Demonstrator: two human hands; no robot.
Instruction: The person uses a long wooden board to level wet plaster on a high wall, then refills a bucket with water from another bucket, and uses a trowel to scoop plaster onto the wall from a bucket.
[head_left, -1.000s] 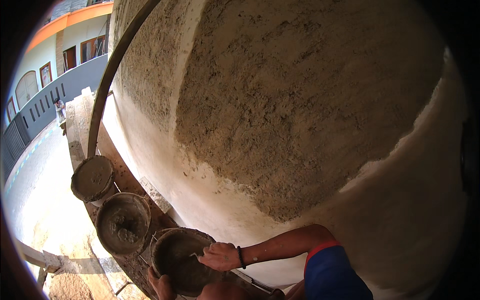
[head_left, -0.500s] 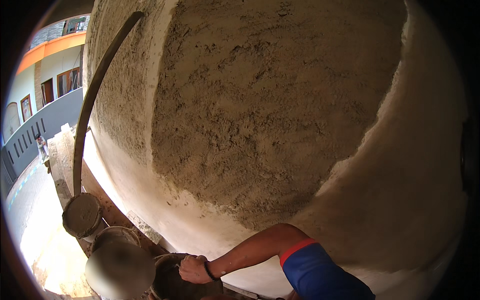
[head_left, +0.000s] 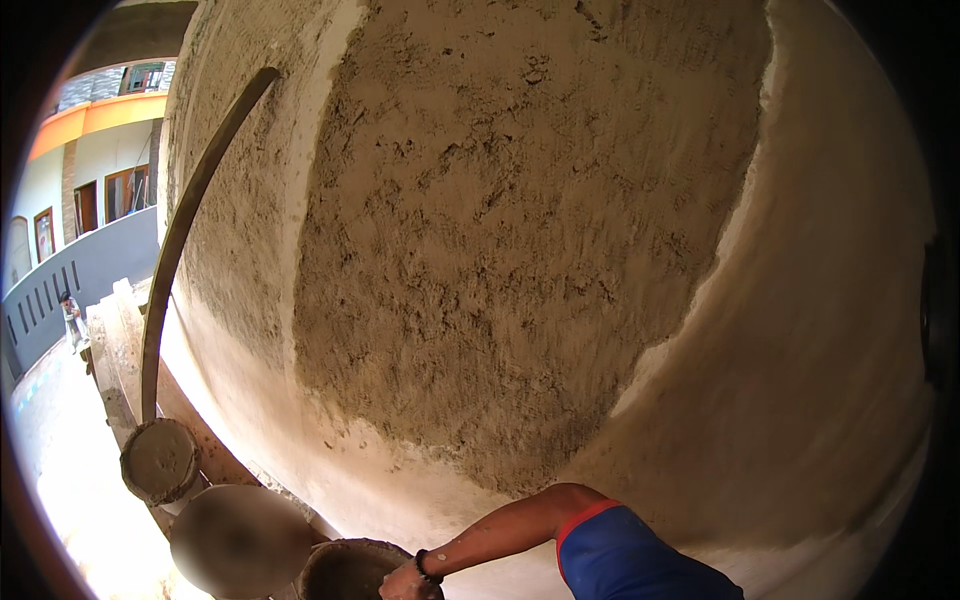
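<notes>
My right hand [head_left: 402, 582], wearing a dark bead bracelet, reaches down into a mortar-smeared bucket [head_left: 355, 550] at the bottom edge, its fingers curled; what they hold cannot be made out. My left hand is out of sight. Another bucket [head_left: 158, 458], full of grey mix, stands farther left on the planks, and a blurred patch hides what lies between the two. Above my arm rises a curved-looking wall [head_left: 500, 260] with rough, wet-looking grey plaster bordered by smoother pale surface.
A long dark strip [head_left: 200, 195] stands up from the planks [head_left: 222, 455] against the wall's left part. At far left, beyond the planks, a person [head_left: 72, 322] is in front of a grey boundary wall [head_left: 45, 280], with a house behind.
The view has tilted up and shifted, so the buckets and my right hand sit lower in the picture. My left hand, earlier at the near bucket's rim, is now out of view.
</notes>
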